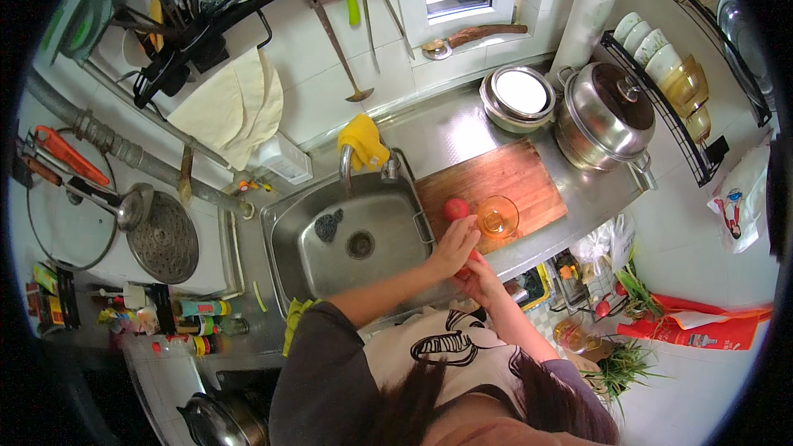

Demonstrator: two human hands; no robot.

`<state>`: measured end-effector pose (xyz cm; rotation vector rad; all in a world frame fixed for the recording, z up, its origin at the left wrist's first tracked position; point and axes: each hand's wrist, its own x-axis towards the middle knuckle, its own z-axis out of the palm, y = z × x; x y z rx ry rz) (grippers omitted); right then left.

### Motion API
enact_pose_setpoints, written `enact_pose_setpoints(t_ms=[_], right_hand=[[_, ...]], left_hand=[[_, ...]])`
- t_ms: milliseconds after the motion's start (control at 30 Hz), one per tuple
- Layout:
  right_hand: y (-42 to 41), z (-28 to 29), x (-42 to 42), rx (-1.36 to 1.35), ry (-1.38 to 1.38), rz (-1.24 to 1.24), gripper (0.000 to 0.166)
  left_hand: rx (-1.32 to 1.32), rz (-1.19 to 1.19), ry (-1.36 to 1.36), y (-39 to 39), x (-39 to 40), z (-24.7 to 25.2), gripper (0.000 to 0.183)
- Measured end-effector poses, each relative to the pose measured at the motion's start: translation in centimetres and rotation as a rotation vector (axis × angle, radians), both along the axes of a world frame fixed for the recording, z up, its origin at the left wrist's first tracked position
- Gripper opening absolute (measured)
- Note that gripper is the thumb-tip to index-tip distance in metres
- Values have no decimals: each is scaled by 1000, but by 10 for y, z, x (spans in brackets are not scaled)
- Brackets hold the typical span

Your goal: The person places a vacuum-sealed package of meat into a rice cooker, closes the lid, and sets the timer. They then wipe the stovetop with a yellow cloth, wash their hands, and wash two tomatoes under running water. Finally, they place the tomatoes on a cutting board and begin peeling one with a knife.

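Observation:
My left hand reaches over the near edge of a wooden cutting board, its fingers stretched out close to an amber glass bowl. Just below it, my right hand grips a red object, possibly a tomato, mostly covered by both hands. Whether the left fingers also grasp this object is hard to see. A whole red tomato rests on the board, beyond my left fingertips and left of the bowl. No contents can be made out inside the bowl.
Left of the board is a steel sink with a faucet and a yellow cloth draped over it. A lidded steel pot and stacked metal basins stand behind. Below the counter's right edge are a wire rack and green leafy plants.

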<state>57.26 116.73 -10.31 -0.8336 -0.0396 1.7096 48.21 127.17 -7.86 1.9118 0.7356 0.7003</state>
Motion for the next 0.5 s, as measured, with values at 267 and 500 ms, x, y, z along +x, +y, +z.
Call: enact_pose_setpoints(t_ms=[267, 500], right_hand=[[-48, -1, 31, -56, -416, -1, 40], [-100, -19, 51, -235, -473, -80, 32]], left_hand=[[691, 421, -314, 203, -22, 258, 24], [989, 862, -85, 384, -80, 432, 37]])
